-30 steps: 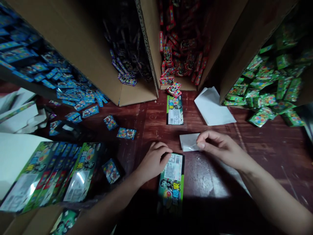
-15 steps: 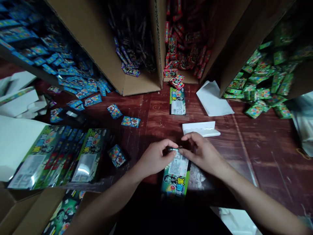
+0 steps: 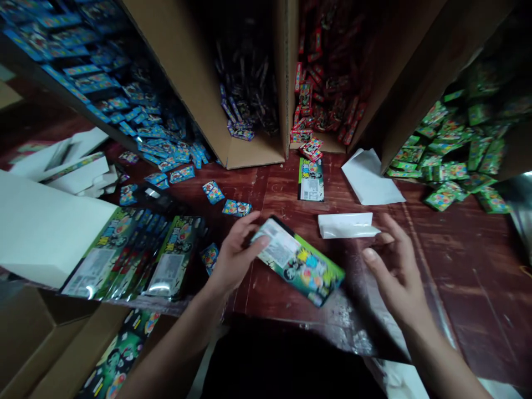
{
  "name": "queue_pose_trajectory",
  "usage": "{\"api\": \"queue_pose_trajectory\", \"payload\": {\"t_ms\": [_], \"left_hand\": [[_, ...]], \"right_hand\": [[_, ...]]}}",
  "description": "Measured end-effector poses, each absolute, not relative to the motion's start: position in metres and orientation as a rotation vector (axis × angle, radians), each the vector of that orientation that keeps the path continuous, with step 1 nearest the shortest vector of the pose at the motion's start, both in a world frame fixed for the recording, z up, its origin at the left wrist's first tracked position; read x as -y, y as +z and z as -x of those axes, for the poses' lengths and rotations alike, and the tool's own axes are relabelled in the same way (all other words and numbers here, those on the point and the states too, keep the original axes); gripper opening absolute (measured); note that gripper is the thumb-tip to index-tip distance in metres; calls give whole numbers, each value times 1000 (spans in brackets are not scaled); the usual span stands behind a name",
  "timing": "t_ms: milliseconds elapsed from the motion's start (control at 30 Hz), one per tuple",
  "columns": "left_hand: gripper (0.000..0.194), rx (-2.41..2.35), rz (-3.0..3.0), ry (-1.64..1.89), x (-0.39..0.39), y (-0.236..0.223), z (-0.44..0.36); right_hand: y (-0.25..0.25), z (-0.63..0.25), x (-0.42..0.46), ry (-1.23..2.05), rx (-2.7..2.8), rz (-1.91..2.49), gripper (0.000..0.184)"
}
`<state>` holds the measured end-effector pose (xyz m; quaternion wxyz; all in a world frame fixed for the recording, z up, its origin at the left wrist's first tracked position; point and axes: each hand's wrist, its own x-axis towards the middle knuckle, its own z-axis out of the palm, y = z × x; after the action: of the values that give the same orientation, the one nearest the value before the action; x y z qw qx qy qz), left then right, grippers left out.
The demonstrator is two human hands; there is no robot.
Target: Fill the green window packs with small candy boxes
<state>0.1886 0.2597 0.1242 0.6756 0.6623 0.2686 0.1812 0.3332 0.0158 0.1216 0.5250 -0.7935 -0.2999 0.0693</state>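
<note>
My left hand (image 3: pixel 238 252) grips one end of a green printed candy packet (image 3: pixel 300 262), thumb on its white label. The packet is tilted above the table, its far end pointing down to the right. My right hand (image 3: pixel 394 271) is off the packet, fingers apart and curved, with nothing in it. Just beyond its fingertips lies a folded white paper (image 3: pixel 347 226). Left of my left hand stands a row of similar green packets (image 3: pixel 171 266), and a small blue candy box (image 3: pixel 210 257) lies between them, partly hidden by the hand.
Cardboard cartons (image 3: pixel 253 152) line the back, holding blue, purple, red and green small boxes. A flat printed card (image 3: pixel 311 180) and a white sheet (image 3: pixel 372 177) lie on the dark red table (image 3: pixel 469 277). An open carton (image 3: pixel 62 354) stands below at left.
My right hand has let go of the packet and moved right, opening. My left hand has shifted left, and the packet has turned so its lower end swings right. The view has shifted slightly.
</note>
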Motion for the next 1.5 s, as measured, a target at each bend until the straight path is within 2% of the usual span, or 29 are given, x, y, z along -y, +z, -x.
{"api": "queue_pose_trajectory", "payload": {"t_ms": [100, 167, 300, 367, 467, 633, 700, 800, 967, 1067, 1167, 1300, 1400, 1500], "left_hand": [[70, -655, -1252, 521, -246, 113, -172], [69, -666, -1219, 504, -229, 101, -162], [35, -582, -1428, 304, -206, 89, -151], [31, -513, -1525, 215, -203, 91, -157], [37, -469, -1495, 240, -203, 95, -173], [44, -426, -1487, 198, -198, 91, -179], [40, -403, -1496, 99, -199, 88, -175], [27, -372, -1535, -42, -207, 88, -171], [11, -358, -1634, 49, -221, 95, -171], [13, -349, -1578, 120, -219, 95, -168], [14, -400, -1524, 201, -215, 89, -165], [32, -451, -1522, 243, -217, 85, -162], [20, -427, -1585, 127, -221, 90, -163], [18, -415, -1612, 64, -223, 99, -167]], "right_hand": [[108, -316, -21, 215, 386, 1701, 87], [100, -308, -31, 211, 311, 1647, 96], [99, -311, -39, 210, 329, 1576, 100], [100, -313, -36, 360, 473, 1541, 104], [96, -309, -28, 382, 674, 1590, 101], [74, -297, -16, -111, 950, 1789, 102], [69, -292, -14, -40, 933, 1769, 102], [68, -286, -17, 258, 770, 1627, 95], [71, -280, -18, 511, 712, 1446, 87], [68, -278, -17, 543, 711, 1441, 85], [64, -277, -22, 414, 731, 1505, 88], [65, -274, -32, 350, 708, 1521, 92], [71, -276, -35, 393, 739, 1464, 93], [81, -281, -35, 446, 704, 1477, 99]]}}
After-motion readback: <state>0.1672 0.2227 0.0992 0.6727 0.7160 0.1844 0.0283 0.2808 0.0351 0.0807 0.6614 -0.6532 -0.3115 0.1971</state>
